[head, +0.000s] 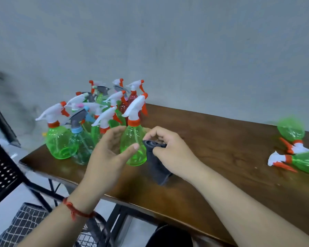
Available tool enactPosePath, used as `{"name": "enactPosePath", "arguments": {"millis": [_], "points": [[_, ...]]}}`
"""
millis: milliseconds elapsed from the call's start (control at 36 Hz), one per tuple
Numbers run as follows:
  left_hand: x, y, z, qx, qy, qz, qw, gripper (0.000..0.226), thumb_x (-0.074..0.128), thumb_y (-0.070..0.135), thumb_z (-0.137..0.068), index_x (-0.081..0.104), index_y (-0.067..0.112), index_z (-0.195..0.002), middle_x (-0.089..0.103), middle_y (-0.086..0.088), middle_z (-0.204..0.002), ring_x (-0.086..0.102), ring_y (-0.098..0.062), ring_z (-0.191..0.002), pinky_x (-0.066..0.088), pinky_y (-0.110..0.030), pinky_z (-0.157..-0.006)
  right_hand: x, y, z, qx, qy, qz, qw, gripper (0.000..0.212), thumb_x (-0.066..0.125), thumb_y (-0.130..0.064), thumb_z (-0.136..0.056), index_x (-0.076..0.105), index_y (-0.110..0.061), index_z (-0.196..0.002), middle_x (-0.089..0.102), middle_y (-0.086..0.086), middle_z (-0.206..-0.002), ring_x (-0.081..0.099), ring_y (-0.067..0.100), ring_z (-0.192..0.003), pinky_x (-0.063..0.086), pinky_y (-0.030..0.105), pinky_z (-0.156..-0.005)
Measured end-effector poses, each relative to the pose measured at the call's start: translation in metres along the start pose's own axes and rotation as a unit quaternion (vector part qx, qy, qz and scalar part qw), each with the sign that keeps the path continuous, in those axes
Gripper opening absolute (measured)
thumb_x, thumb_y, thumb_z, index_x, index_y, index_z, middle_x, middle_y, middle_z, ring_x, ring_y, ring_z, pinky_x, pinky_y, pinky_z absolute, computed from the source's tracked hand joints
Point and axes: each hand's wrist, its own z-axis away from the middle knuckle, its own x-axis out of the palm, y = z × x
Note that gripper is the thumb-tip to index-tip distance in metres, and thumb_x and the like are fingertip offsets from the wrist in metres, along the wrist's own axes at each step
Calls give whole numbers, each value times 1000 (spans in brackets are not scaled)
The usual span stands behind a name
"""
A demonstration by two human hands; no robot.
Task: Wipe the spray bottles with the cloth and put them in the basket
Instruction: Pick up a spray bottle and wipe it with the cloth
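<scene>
The left hand (107, 152) curls round an upright green spray bottle (130, 135) on the table (212, 139), near left, the right hand (169, 147) pinching the dark cloth (157, 166) at its right side (more bottles (96, 111) crowd behind).

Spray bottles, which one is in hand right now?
The front green bottle with the orange collar: only it has the left hand curled round it, the cloth beside it.

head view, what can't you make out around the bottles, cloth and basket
- basket: head view, cut by the bottom edge, left forearm across it; contents unseen.
- rear bottles: head view, hidden behind front ones; count unclear.
- lying bottle: head view, blurred, cut by the right edge.
- cloth: head view, top buried in the right hand.
</scene>
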Motion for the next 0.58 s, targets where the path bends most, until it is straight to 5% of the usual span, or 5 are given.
{"name": "enactPosePath", "arguments": {"millis": [111,222,389,583], "points": [[1,-23,-3,-9,9,-23,1000,61,86,38,-87,59,31,-141,64,22,-140,57,4,-135,47,-32,-117,10,5,-11,9,3,23,1000,40,54,3,-84,68,-33,-92,72,-13,-93,63,7,-81,49,29,-72],[21,-34,-30,2,9,-42,999,62,85,32,-92,55,30,-146,60,14,-147,54,-7,-141,46,-44,-121,6,12,-29,30,41,7,999,38,53,6,-83,67,-29,-89,72,-15,-92,62,-2,-80,47,27,-73],[58,-54,-74,-13,13,-79,997,60,84,28,-94,54,21,-145,62,9,-141,57,-12,-134,47,-35,-115,-6,32,-71,105,58,-12,993,39,51,8,-85,73,-23,-95,75,-11,-102,67,14,-99,53,35,-92],[75,-74,-113,-28,15,-114,993,51,80,20,-96,53,20,-139,58,7,-134,55,-8,-121,42,-17,-101,-4,47,-111,138,58,13,989,34,55,3,-88,76,-21,-100,75,-4,-102,67,19,-96,55,35,-86]]}}
